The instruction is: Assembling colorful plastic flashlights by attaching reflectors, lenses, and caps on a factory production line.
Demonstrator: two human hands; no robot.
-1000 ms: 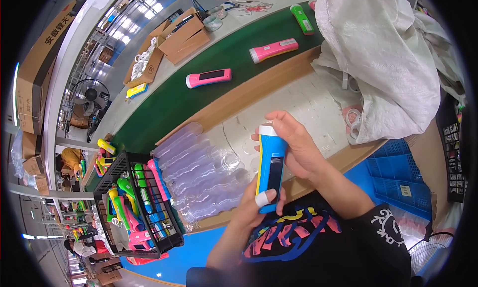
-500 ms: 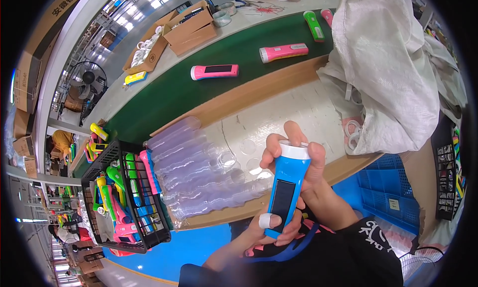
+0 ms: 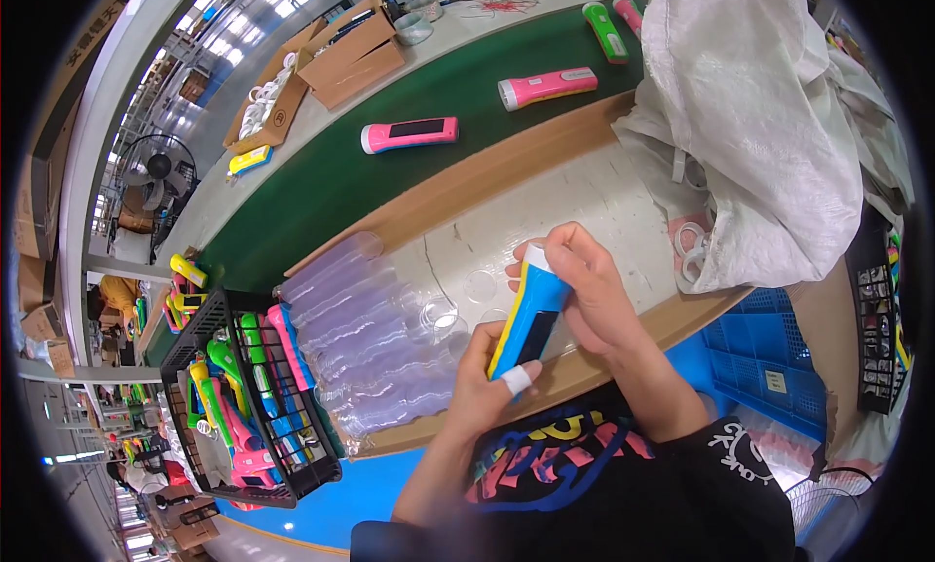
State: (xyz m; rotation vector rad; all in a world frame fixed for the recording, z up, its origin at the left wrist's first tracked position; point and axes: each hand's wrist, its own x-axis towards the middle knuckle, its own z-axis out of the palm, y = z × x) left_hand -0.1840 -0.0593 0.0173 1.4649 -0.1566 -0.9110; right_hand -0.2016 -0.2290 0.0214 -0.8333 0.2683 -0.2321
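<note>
A blue flashlight (image 3: 539,307) with a yellow side, a white head and a dark panel is held tilted before me in both hands. Around its lower end are the fingers of my left hand (image 3: 487,379), which has white tape on one finger. My right hand (image 3: 592,287) grips the white head end, its fingers partly hidden behind it. Below them is a shallow cardboard tray (image 3: 575,177). Rows of stacked clear plastic discs (image 3: 365,338) lie in its left part, and a loose clear disc (image 3: 480,286) lies near the flashlight.
A black wire basket (image 3: 317,469) of colourful flashlights stands at left. Pink flashlights (image 3: 409,134) and a green one (image 3: 606,33) lie on the green belt (image 3: 331,177). A white sack (image 3: 750,124) with white rings (image 3: 691,243) covers the tray's right end. Cardboard boxes (image 3: 355,65) stand beyond.
The flashlight has turned, so its yellow side now shows, and it has moved up and left with my hands. My right hand has shifted to the side of its head.
</note>
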